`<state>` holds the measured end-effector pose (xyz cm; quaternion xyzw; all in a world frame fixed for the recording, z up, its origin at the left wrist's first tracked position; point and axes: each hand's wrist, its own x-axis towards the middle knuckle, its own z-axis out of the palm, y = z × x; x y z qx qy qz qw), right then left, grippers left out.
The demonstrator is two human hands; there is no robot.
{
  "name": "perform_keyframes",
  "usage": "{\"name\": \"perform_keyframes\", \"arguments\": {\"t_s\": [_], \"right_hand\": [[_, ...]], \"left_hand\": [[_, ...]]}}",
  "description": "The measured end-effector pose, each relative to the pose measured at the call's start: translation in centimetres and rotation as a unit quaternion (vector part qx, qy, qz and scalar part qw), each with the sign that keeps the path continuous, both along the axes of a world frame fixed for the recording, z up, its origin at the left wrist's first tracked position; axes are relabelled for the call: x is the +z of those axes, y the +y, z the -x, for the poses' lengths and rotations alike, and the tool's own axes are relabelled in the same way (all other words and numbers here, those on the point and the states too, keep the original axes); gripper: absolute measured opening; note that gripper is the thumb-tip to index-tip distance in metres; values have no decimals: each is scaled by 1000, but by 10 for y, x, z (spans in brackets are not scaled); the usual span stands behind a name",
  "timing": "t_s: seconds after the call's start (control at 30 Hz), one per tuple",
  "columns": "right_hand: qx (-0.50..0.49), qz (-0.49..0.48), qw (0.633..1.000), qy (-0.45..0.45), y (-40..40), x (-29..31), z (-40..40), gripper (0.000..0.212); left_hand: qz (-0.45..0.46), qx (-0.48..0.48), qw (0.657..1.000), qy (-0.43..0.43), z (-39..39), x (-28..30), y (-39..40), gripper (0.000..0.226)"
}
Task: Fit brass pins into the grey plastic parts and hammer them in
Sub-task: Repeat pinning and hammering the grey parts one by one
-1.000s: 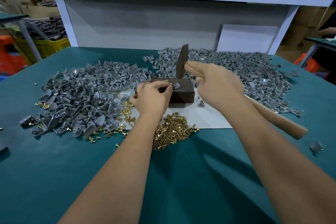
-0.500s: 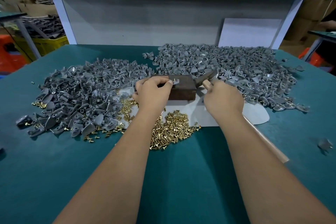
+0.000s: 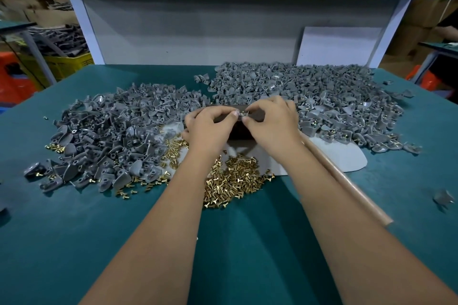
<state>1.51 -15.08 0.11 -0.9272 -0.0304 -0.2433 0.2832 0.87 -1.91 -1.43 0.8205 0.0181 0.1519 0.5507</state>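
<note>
- Over the dark block [image 3: 257,114] at mid-table, both hands meet, fingertips almost touching.
- Left hand [image 3: 210,126] has fingers curled, thumb and forefinger pinching a small grey part [image 3: 241,114] on the block's top.
- Right hand [image 3: 270,121] pinches the same part from the right; whether a pin sits in it is too small to tell.
- Hammer handle [image 3: 347,181] lies on the table under the right forearm, its head hidden behind the hand.
- Brass pins [image 3: 235,181] heap near the wrists, partly covered by the left forearm.
- Grey plastic parts: 1 pile left [image 3: 111,136], 1 far right [image 3: 334,101].
- Green table [image 3: 74,242] runs off-frame.
</note>
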Motion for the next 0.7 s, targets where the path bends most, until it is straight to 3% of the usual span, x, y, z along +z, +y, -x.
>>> {"name": "perform_keyframes", "arguments": {"t_s": [0.1,0.17,0.23,0.33,0.47,0.6,0.7], "right_hand": [[-88,-13,996,-9,-15,24,-19,29],[-197,-44,979,-7,-27,36,-29,50],[-232,-51,971,20,-27,33,-30,70],[-179,-29,983,16,-9,9,-18,73],[-122,31,992,7,12,-15,0,60],[-71,55,992,-87,28,-13,17,47],[21,93,987,-127,51,-10,29,38]], "left_hand": [[17,4,1000,25,-2,0,-1,21],[20,5,999,32,-5,0,-1,24],[29,3,999,29,-7,-1,-1,27],[36,0,999,11,-9,-2,-1,30],[57,-6,998,2,-14,-4,1,24],[116,-1,993,-10,-11,1,9,28],[176,22,984,-31,-7,8,22,31]]}}
